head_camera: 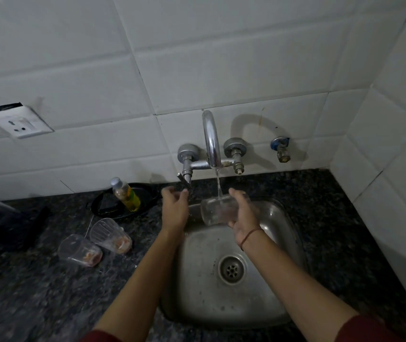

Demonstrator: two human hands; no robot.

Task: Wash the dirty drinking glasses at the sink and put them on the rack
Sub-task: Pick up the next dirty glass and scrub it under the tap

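Note:
My right hand (242, 213) grips a clear drinking glass (215, 209), tipped on its side over the steel sink (281, 218). Water runs from the chrome tap (211, 141) onto the glass. My left hand (175, 206) is at the tap's left lever (184, 181), fingers and thumb curled round its end. Two dirty clear glasses stand on the dark granite counter left of the sink, one (111, 235) nearer the sink and one (79, 250) further left, both with reddish residue at the bottom.
A bottle of yellow liquid (126, 195) lies on a black plate (103, 206) behind the glasses. Dark objects (7, 225) sit at the far left. A wall socket (20, 123) and a small wall valve (281, 149) are on the white tiles. The drain (231, 269) is in the sink's middle.

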